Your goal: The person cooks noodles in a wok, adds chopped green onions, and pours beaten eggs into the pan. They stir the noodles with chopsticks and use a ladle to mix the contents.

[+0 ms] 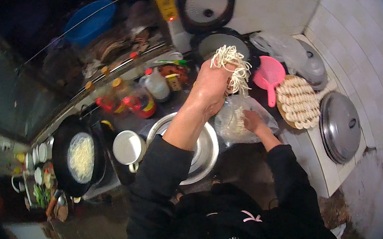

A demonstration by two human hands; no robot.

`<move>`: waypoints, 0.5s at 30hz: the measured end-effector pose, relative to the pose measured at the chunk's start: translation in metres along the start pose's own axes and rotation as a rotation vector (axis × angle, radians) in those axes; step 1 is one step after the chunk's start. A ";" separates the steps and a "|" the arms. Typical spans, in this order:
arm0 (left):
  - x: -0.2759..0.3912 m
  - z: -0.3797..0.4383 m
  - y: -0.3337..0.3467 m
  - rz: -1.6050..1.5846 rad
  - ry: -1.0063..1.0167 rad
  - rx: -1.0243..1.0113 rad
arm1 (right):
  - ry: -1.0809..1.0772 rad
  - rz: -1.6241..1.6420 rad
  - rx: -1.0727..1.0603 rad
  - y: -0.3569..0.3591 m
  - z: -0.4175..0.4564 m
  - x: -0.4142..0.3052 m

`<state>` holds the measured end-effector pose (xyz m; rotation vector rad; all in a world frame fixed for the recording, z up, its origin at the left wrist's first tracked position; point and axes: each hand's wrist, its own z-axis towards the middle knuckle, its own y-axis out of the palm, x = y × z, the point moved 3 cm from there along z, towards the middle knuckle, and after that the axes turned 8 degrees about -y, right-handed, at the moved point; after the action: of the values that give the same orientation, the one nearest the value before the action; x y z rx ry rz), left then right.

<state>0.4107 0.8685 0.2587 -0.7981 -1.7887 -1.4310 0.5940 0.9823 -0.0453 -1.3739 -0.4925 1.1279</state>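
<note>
My left hand (217, 78) is closed round a bunch of pale noodles (233, 64), strands hanging over its fingers. It is raised in front of an open cooker with a dark rim (218, 46). My right hand (254, 120) is at a clear plastic bag (228, 129) with more noodles inside; its fingers touch the noodles or the bag, and which of these they grip cannot be told. Under my left forearm lies a wide metal basin (211, 153), partly hidden. A white enamel mug (128, 147) stands left of the basin. Farther left, a black wok (60, 157) holds noodles in whitish liquid.
A pink plastic scoop (270, 72) lies right of the cooker, beside a round tray of rows of pale food (297, 103). Metal lids (341, 126) stand by the tiled wall. Bottles (156, 84) and red-lidded jars (141, 104) line the window side.
</note>
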 end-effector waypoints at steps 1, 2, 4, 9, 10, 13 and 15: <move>0.018 -0.014 -0.003 -0.005 0.026 0.003 | -0.093 -0.008 0.127 -0.002 -0.009 -0.002; 0.027 -0.023 -0.004 -0.045 0.039 0.016 | -0.010 0.010 0.023 -0.005 -0.013 0.010; 0.060 -0.053 -0.028 0.032 0.100 -0.007 | 0.150 0.061 -0.242 -0.050 0.008 -0.031; 0.162 -0.165 -0.080 0.130 0.237 0.139 | 0.060 -0.004 -0.288 -0.089 0.015 -0.071; 0.181 -0.194 -0.099 0.195 0.261 0.208 | -0.023 -0.032 -0.312 -0.093 0.020 -0.079; 0.220 -0.267 -0.150 0.404 0.383 0.507 | 0.383 0.284 -0.503 -0.125 0.026 -0.138; 0.229 -0.305 -0.191 0.513 0.330 0.674 | 0.296 0.322 -0.477 -0.120 0.029 -0.153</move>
<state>0.1698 0.5404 0.3872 -0.5562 -1.5109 -0.5290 0.5434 0.8905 0.1207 -2.0582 -0.3419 1.0721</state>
